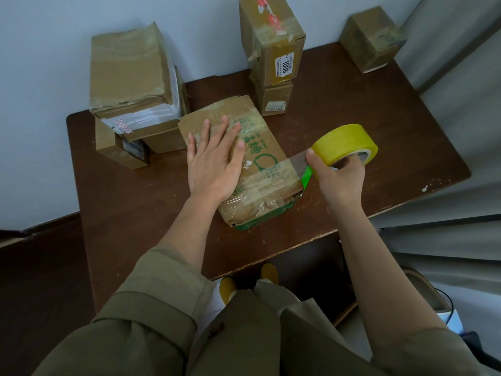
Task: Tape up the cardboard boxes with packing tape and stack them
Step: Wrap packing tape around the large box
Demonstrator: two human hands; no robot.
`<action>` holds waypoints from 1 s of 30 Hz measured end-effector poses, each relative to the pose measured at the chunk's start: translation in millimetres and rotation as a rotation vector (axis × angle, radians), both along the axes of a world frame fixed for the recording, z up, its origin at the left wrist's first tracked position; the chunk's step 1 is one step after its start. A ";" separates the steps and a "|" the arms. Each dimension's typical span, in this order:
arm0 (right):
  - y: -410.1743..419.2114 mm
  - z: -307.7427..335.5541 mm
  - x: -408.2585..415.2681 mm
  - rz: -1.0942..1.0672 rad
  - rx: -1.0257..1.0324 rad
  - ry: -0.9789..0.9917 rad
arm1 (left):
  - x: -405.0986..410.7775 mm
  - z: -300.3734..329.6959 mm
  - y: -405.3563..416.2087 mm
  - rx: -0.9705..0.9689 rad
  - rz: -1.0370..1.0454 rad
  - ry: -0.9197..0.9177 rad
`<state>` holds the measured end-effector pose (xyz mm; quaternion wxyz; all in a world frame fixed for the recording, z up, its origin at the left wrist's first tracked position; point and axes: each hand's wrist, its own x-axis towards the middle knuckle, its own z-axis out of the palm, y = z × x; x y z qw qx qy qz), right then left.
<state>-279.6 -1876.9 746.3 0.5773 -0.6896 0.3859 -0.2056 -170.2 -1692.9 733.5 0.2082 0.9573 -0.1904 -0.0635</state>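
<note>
Head view: left hand (214,161) lies flat on the worn box (241,164) mid-table, right hand (337,176) grips the tape roll (345,144). Cardboard looks soft, light; hold it by the edges.

A flat cardboard box (241,161) lies at the middle of a table (379,131), the left hand (214,158) resting flat on its top and the right hand (339,177) holding a tape roll (345,143) just off its right edge, a strip of tape (295,161) running between roll and box. Behind it to the left sits a pile of boxes (130,85), directly behind it a two-box stack (272,50). A lone box (372,39) stands at the far right corner.
</note>
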 end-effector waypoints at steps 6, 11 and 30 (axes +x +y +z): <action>-0.8 -12.7 -1.0 0.023 0.044 -0.011 | 0.2 -0.9 -0.5 0.000 0.001 -0.007; 2.2 -25.8 -1.8 0.017 0.132 0.003 | -2.1 -0.5 -1.6 0.004 0.008 -0.031; 7.9 -43.6 10.8 0.136 0.471 0.037 | -28.4 9.3 -10.3 0.156 0.048 -0.191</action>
